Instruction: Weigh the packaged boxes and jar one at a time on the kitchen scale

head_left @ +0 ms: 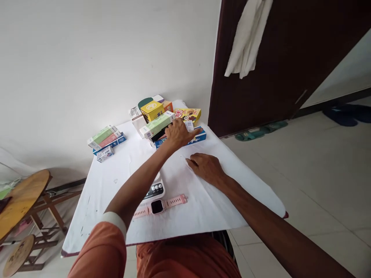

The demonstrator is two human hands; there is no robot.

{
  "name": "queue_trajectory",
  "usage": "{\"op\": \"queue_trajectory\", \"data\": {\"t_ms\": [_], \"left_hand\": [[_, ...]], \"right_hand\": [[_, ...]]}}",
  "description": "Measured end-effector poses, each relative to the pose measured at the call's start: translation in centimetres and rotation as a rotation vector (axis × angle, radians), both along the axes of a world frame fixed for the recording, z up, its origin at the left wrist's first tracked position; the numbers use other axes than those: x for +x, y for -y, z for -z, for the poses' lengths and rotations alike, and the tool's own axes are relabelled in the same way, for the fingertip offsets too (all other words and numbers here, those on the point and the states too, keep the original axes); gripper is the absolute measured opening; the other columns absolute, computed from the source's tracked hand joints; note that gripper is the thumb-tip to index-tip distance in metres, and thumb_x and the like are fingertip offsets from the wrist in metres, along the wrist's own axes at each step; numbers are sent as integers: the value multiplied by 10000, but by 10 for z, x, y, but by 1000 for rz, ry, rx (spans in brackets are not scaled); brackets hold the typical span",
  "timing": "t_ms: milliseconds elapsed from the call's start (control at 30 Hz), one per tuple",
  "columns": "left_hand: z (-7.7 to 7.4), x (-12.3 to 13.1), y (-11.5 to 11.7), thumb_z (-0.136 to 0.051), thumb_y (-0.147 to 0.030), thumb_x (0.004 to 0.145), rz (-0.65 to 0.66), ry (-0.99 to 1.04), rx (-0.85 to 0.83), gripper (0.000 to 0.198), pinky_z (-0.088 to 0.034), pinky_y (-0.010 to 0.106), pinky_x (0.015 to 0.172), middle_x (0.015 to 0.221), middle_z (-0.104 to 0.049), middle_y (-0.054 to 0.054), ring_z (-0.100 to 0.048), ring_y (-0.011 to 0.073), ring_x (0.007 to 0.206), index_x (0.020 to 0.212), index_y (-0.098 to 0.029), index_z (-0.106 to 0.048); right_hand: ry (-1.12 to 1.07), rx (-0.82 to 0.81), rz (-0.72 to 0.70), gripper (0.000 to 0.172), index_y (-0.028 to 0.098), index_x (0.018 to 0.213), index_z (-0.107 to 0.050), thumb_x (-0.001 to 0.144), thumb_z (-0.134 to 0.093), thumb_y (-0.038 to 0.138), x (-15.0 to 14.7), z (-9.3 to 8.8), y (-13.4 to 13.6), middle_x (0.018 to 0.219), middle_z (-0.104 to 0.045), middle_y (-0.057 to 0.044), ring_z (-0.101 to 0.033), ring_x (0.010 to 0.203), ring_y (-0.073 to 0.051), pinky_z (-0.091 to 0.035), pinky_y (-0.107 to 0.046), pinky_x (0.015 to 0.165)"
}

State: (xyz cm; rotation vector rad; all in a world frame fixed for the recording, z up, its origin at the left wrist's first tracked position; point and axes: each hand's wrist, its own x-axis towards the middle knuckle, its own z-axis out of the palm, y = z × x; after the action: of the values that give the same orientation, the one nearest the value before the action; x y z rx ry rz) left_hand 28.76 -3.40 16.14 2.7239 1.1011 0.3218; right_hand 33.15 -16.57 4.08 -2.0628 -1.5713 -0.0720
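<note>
My left hand (178,135) reaches over a pile of small cartons at the table's far side. Its thumb is spread to the right and its fingers rest among the boxes, with no clear grip visible. Right by it are a light green and white box (159,124), a blue box (197,136) partly under the hand, and a yellow snack box (191,114). My right hand (206,168) rests on the white cloth nearer to me, fingers curled in, with nothing visible in them. A pink-strapped smartwatch (157,207) lies in front of a white kitchen scale (156,190), partly hidden by my left forearm.
At the table's left, a green and pink box (104,138) lies on a blue box (118,143), beside a small white carton (105,153). A yellow cube-shaped box (152,111) stands at the back by the wall. Wooden stools (26,200) stand left of the table (203,216).
</note>
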Motion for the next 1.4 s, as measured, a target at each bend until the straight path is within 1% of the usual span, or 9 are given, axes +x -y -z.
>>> {"op": "queue_trajectory", "data": {"t_ms": [133, 300, 400, 533, 667, 800, 1067, 1267, 1400], "left_hand": [[5, 16, 0, -788, -619, 879, -9, -38, -38, 814, -455, 577, 1089, 1479, -571, 339, -601, 487, 1368, 1452, -118, -500], [1, -4, -8, -760, -331, 904, -25, -58, -97, 603, -483, 543, 1074, 1441, -623, 296, -623, 459, 1357, 1417, -140, -509], [-5, -45, -7, -733, -311, 903, 33, 22, -99, 525, -501, 529, 1065, 1404, -652, 250, -624, 423, 1338, 1360, -147, -534], [-7, -132, -4, -750, -338, 877, 139, 187, -84, 586, -541, 473, 1029, 1392, -662, 164, -648, 335, 1265, 1392, -193, -512], [8, -215, -5, -740, -297, 871, 130, 227, -97, 582, -563, 452, 1005, 1395, -662, 123, -670, 292, 1222, 1401, -241, -507], [27, -260, -5, -724, -283, 878, 81, 153, -147, 568, -555, 486, 1039, 1384, -659, 136, -661, 316, 1262, 1405, -229, -518], [19, -255, 1, -784, -565, 894, 9, 8, -147, 860, -477, 580, 1113, 1469, -585, 194, -570, 384, 1367, 1574, -194, -410], [12, -243, -3, -735, -493, 946, -40, -165, -68, 511, -491, 517, 1059, 1295, -693, 151, -655, 350, 1205, 1319, -159, -631], [3, -253, -39, -717, -516, 962, -68, -114, 41, 511, -506, 452, 1005, 1293, -697, 146, -670, 325, 1184, 1327, -170, -632]], "right_hand": [[27, -12, -12, 347, 223, 755, -683, 1047, -517, 312, 0, 2, -2, 850, -790, -92, -734, 831, -243, -391, -325, 668], [16, -30, 3, 346, 213, 764, -693, 1046, -518, 310, 1, 3, -1, 859, -788, -99, -727, 820, -239, -390, -325, 669], [20, -29, -14, 360, 212, 767, -687, 1050, -494, 320, 1, 3, 1, 862, -784, -97, -713, 810, -232, -388, -325, 678], [17, -13, -25, 364, 206, 772, -681, 1042, -488, 354, 2, 5, 2, 866, -778, -98, -696, 796, -229, -380, -330, 686], [26, -26, 2, 396, 213, 690, -613, 1024, -497, 392, 2, 7, 1, 777, -733, -93, -654, 725, -220, -342, -342, 653], [12, 5, -10, 407, 232, 651, -534, 1009, -490, 421, 1, 9, 3, 724, -690, -76, -610, 676, -208, -327, -341, 630], [-33, 54, -21, 404, 258, 636, -412, 972, -488, 470, 2, 12, 3, 659, -612, -54, -530, 615, -206, -315, -349, 606], [-51, 54, -14, 411, 257, 636, -384, 972, -490, 469, 2, 12, 4, 658, -596, -52, -510, 604, -199, -310, -352, 603], [-43, 62, -33, 405, 248, 640, -430, 983, -493, 455, 4, 15, 5, 673, -612, -51, -539, 623, -193, -306, -341, 600]]}}
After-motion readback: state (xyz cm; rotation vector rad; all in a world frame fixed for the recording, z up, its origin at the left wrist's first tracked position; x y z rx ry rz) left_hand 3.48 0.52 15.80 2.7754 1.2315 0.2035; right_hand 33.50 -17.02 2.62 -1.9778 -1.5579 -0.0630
